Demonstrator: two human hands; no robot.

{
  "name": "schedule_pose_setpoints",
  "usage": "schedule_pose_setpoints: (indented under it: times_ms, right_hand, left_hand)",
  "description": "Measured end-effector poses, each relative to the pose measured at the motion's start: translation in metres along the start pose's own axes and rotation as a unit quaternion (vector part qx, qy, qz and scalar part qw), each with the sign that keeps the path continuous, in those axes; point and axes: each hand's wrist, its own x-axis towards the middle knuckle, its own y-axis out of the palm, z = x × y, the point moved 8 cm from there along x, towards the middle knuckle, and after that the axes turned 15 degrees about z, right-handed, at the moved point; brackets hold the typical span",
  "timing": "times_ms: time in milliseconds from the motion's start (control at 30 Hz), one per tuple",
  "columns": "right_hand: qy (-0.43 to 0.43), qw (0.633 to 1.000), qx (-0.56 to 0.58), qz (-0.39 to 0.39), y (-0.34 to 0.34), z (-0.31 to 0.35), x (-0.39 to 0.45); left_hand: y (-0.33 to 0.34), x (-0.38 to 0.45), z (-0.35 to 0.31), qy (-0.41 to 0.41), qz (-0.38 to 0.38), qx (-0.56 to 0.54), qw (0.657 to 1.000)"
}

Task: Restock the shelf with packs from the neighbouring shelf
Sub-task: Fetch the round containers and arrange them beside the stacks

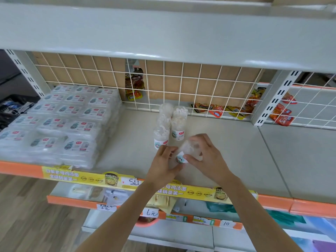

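A clear pack of white noodles with a small printed label (189, 151) is held between both hands just above the grey shelf (227, 151), near its front edge. My left hand (163, 164) grips its near left end and my right hand (205, 153) covers its right side. Two rows of the same packs (179, 122) lie on the shelf just behind, running toward the wire back. A big block of stacked clear packs (60, 120) fills the shelf's left part.
A white wire grid (181, 84) closes the back of the shelf, with red and yellow snack packets (218, 108) lying along it. An upright post (272, 99) divides off the neighbouring shelf (300, 151) on the right. Orange price strips (127, 180) edge the front; lower shelves hold other goods.
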Motion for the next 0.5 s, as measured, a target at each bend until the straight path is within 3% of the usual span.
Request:
schedule_pose_setpoints:
  times_ms: [200, 500]
  right_hand:
    - [-0.005, 0.985, -0.157, 0.071, 0.019, 0.023, 0.029]
    - [0.060, 0.983, -0.170, 0.026, 0.010, 0.021, 0.043]
  left_hand:
    - [-0.007, -0.008, 0.002, -0.002, -0.086, 0.079, 0.993]
    - [0.007, -0.006, -0.003, 0.035, 0.011, 0.106, 0.994]
